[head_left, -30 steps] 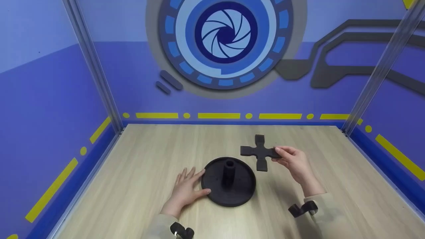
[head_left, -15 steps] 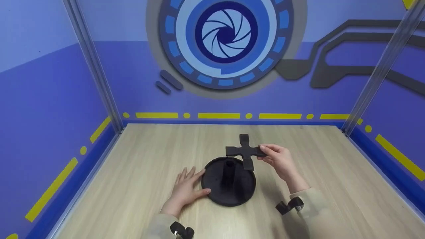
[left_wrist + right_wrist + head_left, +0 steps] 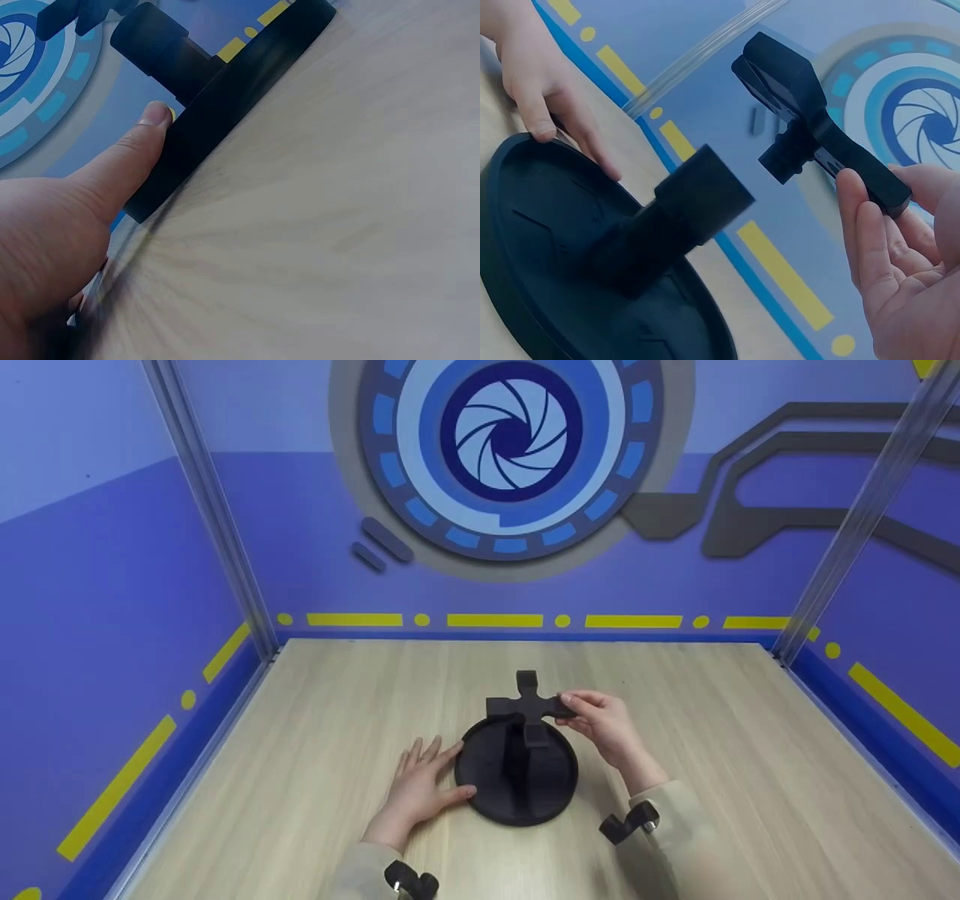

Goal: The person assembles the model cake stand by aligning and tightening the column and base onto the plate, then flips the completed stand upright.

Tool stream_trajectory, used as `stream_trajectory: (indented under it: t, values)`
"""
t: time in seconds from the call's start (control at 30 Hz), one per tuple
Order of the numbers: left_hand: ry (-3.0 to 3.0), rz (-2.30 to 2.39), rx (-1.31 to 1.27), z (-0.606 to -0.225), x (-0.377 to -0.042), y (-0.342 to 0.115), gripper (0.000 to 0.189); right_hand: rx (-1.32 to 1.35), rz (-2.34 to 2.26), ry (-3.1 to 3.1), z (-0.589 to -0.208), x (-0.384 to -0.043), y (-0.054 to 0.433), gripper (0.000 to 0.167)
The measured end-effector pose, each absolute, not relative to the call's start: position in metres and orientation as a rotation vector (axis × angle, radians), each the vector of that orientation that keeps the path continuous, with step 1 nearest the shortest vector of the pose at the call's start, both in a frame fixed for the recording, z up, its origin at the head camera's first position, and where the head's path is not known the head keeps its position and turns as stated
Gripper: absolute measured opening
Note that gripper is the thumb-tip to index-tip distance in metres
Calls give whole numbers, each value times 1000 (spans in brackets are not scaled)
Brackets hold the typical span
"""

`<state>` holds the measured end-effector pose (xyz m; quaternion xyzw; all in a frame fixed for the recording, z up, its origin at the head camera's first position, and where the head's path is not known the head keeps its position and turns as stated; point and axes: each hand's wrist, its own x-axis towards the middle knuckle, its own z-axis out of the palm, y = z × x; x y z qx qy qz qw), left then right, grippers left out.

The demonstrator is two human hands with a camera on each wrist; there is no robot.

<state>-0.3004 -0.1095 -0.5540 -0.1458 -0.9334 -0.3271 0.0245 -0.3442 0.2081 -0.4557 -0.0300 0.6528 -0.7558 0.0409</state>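
Steadying the round base (image 3: pixel 487 802) on the near side, here's the left hand (image 3: pixel 420 789), fingers spread, thumb against the rim, curled round nothing. The base lies flat on the wooden table (image 3: pixel 337 720), its post (image 3: pixel 705 193) standing up from the middle. A touch farther out, the right hand (image 3: pixel 604 724) has thumb and fingers pinched on one arm of the black cross (image 3: pixel 529 706), and that cross is up in the air by the post's top, not touching it! Behind it all, the printed back wall (image 3: pixel 300 540).

Where's the danger? I'd say alignment: held by one arm only, the cross could tip, and its stub might catch the post's edge. A sideways knock could then slide the base, as those flat fingers have no real grip.

Now the views: from the head, the cross covers the post's top and hides any gap. The right wrist view gives it away, showing the stub (image 3: pixel 787 159) under the cross and clear space below. The left wrist view adds the thumb's contact at the rim.
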Motion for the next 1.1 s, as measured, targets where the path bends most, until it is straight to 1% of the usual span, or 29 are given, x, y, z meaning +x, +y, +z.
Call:
stream_trajectory:
  t: [0.37,0.57,1.1]
  values:
    - [-2903,-1021,-439,-553,-300,-109,86,-148,-2312,1942,-467,-347,199,14]
    - [-2902,-1018,-434,-553,-300,-109,86,-165,-2296,1921,-470,-347,199,12]
    - [-2906,-1015,-447,-555,-301,-109,86,-100,-2236,1963,-478,-346,197,11]
